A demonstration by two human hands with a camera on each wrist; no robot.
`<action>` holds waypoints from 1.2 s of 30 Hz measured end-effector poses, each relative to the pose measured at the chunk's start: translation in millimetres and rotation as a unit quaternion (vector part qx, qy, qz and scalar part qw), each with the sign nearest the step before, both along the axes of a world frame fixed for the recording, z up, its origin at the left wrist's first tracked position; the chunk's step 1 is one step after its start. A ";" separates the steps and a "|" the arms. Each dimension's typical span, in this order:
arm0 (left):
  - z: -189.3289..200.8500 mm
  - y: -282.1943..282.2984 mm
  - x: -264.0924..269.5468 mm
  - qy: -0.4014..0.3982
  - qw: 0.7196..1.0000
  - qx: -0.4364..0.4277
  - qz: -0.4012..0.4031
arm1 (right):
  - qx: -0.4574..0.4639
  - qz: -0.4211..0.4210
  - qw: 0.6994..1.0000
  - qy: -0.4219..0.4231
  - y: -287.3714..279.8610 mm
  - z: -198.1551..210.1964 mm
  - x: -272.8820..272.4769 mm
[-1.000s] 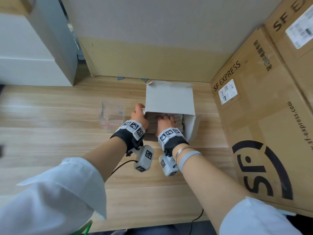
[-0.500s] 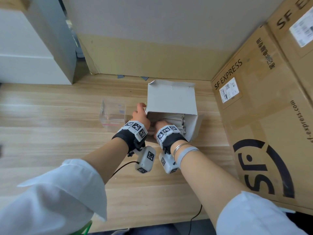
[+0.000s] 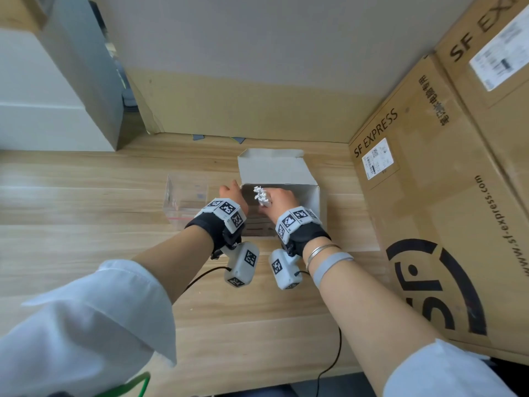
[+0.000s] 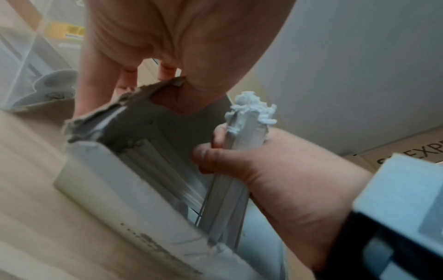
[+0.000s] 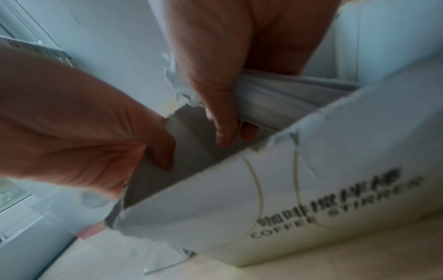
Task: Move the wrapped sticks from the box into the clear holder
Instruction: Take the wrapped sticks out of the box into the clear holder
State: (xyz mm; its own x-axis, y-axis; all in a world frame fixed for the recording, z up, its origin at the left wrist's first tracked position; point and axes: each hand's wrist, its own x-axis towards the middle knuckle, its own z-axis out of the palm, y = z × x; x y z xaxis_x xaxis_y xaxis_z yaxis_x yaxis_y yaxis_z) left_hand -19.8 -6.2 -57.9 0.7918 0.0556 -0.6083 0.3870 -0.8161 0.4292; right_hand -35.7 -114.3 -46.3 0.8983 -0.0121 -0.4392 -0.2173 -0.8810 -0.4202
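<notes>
A white carton box (image 3: 279,170) with its lid flap up stands on the wooden table; its side reads "COFFEE STIRRER" (image 5: 323,214). My left hand (image 3: 229,192) grips the box's left wall (image 4: 120,106), thumb inside and fingers outside. My right hand (image 3: 276,196) grips a bundle of white wrapped sticks (image 3: 260,196), which stands up out of the box with frayed paper ends on top (image 4: 251,109). More wrapped sticks (image 4: 158,163) lie inside the box. The clear holder (image 3: 186,200) stands just left of the box, beside my left hand.
Large brown SF Express cartons (image 3: 429,196) rise along the right side, close to the box. A cardboard panel (image 3: 243,110) closes off the back, and a grey-white cabinet (image 3: 57,96) stands at the far left. Bare wooden table (image 3: 86,210) lies left of the holder.
My right hand, earlier reaching down into the box, has closed on a bundle of sticks and lifted it so its ends show above the box. My left hand stays on the box wall.
</notes>
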 end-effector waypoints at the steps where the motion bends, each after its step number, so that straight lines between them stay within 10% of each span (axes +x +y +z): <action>1: 0.3 -1.1 0.2 0.003 1.000 0.005 0.003 | 0.028 -0.013 1.000 -0.005 0.0 -0.4 -1.6; 11: 18.3 13.7 8.9 -0.009 0.999 -0.012 -0.035 | 0.205 -0.136 0.965 -0.093 8.3 14.1 5.2; 17: 37.4 54.5 26.5 -0.196 0.981 -0.001 0.009 | 0.245 -0.144 0.948 -0.144 30.8 26.1 14.4; 21: 32.8 88.4 27.6 -0.138 0.986 0.079 0.057 | 0.283 -0.143 0.932 -0.176 48.5 36.6 19.4; 36: 13.2 114.5 21.0 -0.120 0.988 -0.074 0.070 | 0.396 -0.085 0.901 -0.158 112.0 53.0 31.5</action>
State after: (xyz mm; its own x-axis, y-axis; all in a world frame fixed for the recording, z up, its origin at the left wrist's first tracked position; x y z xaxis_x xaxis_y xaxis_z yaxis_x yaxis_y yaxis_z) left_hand 1.2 108.3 -44.7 0.9046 0.0994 -0.4145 0.3646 -0.6840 0.6318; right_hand -4.2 -2.3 6.7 0.9947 0.0431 -0.0939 -0.0806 -0.2439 -0.9664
